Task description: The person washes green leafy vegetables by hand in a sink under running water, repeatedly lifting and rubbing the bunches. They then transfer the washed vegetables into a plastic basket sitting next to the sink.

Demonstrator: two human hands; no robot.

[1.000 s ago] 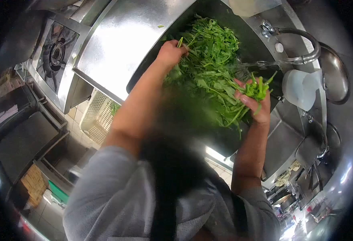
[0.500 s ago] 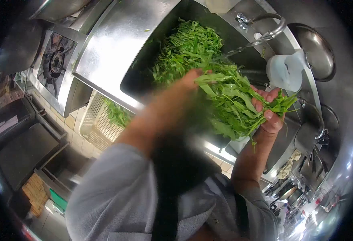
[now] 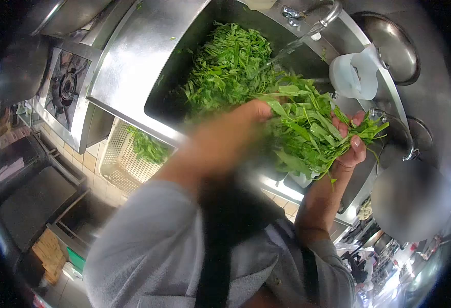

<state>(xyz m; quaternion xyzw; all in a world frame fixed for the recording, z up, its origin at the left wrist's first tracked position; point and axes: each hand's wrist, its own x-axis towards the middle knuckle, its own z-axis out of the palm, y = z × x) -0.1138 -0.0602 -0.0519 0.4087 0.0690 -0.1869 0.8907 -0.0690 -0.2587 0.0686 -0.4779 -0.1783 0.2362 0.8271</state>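
A long bunch of leafy greens [image 3: 312, 126] with narrow leaves is stretched between my two hands over the near right side of the sink. My right hand [image 3: 352, 146] is closed around its right end, palm up, thumb across the stems. My left hand [image 3: 258, 109], blurred, is closed at the bunch's left end, its fingertips partly hidden by leaves. A big heap of the same loose greens [image 3: 230, 66] fills much of the steel sink [image 3: 171, 84]. Water runs from the faucet [image 3: 330, 18] onto the greens' right side.
A white plastic jug [image 3: 353, 74] stands at the sink's right rim, beside a metal bowl [image 3: 389, 49]. Below the counter edge is a cream perforated basket [image 3: 113, 161] with some greens. A gas burner [image 3: 69, 84] is at far left. A blurred round grey shape [image 3: 413, 200] shows at right.
The view has shifted, so the sink and faucet sit further left and up. My left hand has moved right, closer to my right hand along the bunch. A blurred grey shape has appeared at right.
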